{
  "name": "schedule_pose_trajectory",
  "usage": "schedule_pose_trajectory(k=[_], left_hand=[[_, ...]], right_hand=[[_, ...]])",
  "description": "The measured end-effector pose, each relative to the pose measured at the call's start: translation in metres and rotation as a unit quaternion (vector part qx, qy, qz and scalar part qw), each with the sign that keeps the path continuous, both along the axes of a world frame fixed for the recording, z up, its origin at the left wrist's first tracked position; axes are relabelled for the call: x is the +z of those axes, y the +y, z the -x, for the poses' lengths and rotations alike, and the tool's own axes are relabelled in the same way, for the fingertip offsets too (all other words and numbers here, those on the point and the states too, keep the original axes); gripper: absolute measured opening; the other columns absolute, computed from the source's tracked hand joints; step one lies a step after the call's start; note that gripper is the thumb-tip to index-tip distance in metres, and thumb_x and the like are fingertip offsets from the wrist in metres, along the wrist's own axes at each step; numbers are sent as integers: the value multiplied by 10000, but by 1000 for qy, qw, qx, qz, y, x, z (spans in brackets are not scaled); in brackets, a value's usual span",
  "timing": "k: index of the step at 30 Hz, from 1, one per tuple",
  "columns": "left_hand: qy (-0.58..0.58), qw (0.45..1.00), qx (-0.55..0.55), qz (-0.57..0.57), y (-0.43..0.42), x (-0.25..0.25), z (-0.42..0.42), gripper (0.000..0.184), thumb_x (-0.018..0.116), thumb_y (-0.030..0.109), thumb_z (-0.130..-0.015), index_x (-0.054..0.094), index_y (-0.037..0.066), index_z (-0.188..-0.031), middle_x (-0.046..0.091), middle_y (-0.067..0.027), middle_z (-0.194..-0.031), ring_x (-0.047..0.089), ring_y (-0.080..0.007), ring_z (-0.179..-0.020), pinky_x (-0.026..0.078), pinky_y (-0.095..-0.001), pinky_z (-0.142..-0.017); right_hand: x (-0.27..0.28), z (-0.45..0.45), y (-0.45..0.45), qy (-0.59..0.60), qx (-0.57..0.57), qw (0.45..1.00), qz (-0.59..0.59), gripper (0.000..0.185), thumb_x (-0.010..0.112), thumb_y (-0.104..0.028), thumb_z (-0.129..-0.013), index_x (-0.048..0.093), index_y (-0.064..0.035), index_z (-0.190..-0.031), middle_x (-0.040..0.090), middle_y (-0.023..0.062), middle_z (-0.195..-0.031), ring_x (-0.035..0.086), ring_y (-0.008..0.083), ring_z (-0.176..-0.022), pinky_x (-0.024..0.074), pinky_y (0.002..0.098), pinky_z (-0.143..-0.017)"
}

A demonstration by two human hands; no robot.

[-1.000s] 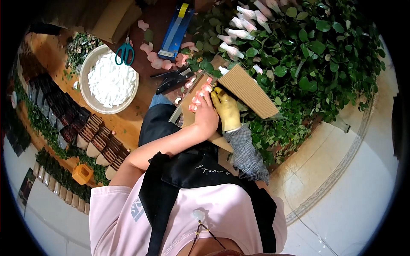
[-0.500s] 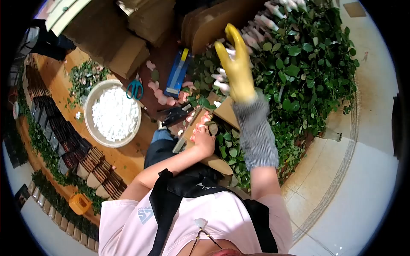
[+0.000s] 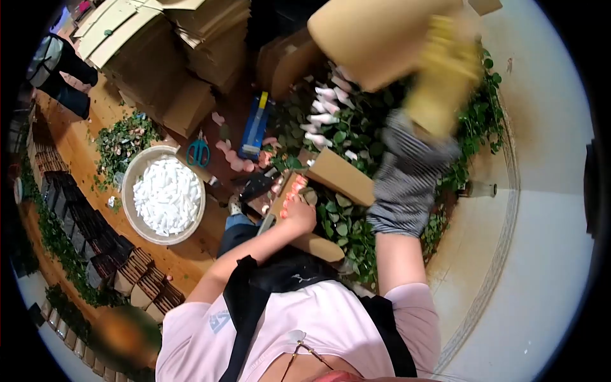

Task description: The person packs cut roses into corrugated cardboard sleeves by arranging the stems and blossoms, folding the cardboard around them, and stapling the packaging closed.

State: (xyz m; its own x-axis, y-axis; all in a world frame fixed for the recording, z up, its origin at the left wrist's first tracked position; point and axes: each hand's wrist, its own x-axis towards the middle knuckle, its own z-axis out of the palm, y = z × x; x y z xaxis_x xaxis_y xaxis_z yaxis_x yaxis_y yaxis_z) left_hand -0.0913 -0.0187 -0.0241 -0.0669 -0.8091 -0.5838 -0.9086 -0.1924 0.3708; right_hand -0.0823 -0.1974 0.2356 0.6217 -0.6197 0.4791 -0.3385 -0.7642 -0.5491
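My left hand (image 3: 299,216) is bare, its fingers curled over orange-pink roses (image 3: 295,188) that lie in a cardboard holder (image 3: 278,202) in front of my body. A second cardboard piece (image 3: 342,177) stands tilted beside them, with green leaves below it. My right hand (image 3: 444,79), in a yellow glove with a grey striped sleeve, is raised at the upper right and blurred by motion. It grips a large tan cardboard sheet (image 3: 375,38), held over a heap of leafy rose stems (image 3: 337,134) whose heads are in white-pink sleeves.
To the left stands a round tub (image 3: 130,207) full of small white pieces, with teal scissors (image 3: 198,153) at its rim. A blue and yellow tool (image 3: 256,126) lies among pink petals. Cardboard stacks (image 3: 165,83) rise behind. Another person's legs (image 3: 67,89) show at upper left.
My right hand, empty and spread before, now holds the cardboard sheet and has moved right. My left hand stays at the roses. The view has shifted slightly.
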Motion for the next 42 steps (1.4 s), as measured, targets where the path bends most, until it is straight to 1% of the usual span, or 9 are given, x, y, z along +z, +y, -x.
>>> schedule_pose_trajectory(k=[7,11,14,19,24,29,33,39,42], left_hand=[[387,915,98,61,24,35,-109,557,490,508,-994,616,6,-1201,714,-207,-1067,690,-300,-994,539,-406,-894],[685,625,269,-261,18,43,-143,640,458,517,-1036,613,-78,-1217,721,-141,-1072,693,-194,-936,553,-316,-859],[604,729,265,-184,14,43,-123,524,575,416,-1015,628,-67,-1211,724,-120,-1061,686,-164,-907,545,-279,-811],[353,907,224,53,36,-31,-132,324,789,303,-844,737,-17,-860,687,-89,-693,607,-103,-633,500,-303,-618],[202,918,326,102,54,-46,-102,411,799,398,-811,709,-1,-768,685,-149,-664,684,-241,-604,526,-365,-597],[215,936,224,169,54,-45,-103,337,759,364,-840,727,29,-827,701,-156,-750,684,-327,-685,535,-407,-638],[198,957,164,138,47,-20,-115,279,739,325,-848,713,47,-839,706,-159,-808,682,-362,-759,540,-460,-689],[-3,829,334,449,24,60,-298,168,716,87,-813,685,55,-976,681,-154,-903,659,-354,-829,532,-416,-738],[-115,841,357,389,9,32,-392,492,791,309,-778,636,36,-1157,680,-189,-1002,638,-391,-1014,528,-476,-863]], right_hand=[[23,110,89,211,57,947,234,247,603,-208,-907,650,-32,-1073,648,76,-818,619,231,-723,463,376,-625],[-65,90,123,318,101,908,253,198,568,-187,-921,665,-50,-1026,659,36,-699,637,203,-599,477,365,-513],[-133,83,137,500,101,859,-33,250,642,-213,-845,634,-53,-1036,719,95,-942,706,236,-867,540,399,-697],[-157,123,131,280,121,945,-122,645,784,-337,-776,561,-50,-1309,658,169,-1233,640,329,-1112,511,424,-940],[-184,134,122,321,94,932,-140,837,798,-369,-765,448,-52,-1456,447,198,-1502,396,386,-1402,329,454,-1172],[-224,119,123,599,102,789,-96,1028,700,-499,-831,152,-60,-1583,387,147,-1549,391,355,-1398,287,478,-1119],[-254,123,134,578,61,813,-41,1013,671,-547,-829,214,-17,-1562,432,171,-1498,409,364,-1378,324,472,-1094],[-226,106,131,619,61,776,-105,1023,737,-453,-820,172,-57,-1575,403,150,-1535,377,347,-1406,259,482,-1162],[-230,106,130,616,64,780,-86,1005,722,-454,-844,161,-57,-1578,391,154,-1545,367,347,-1415,261,480,-1161]])
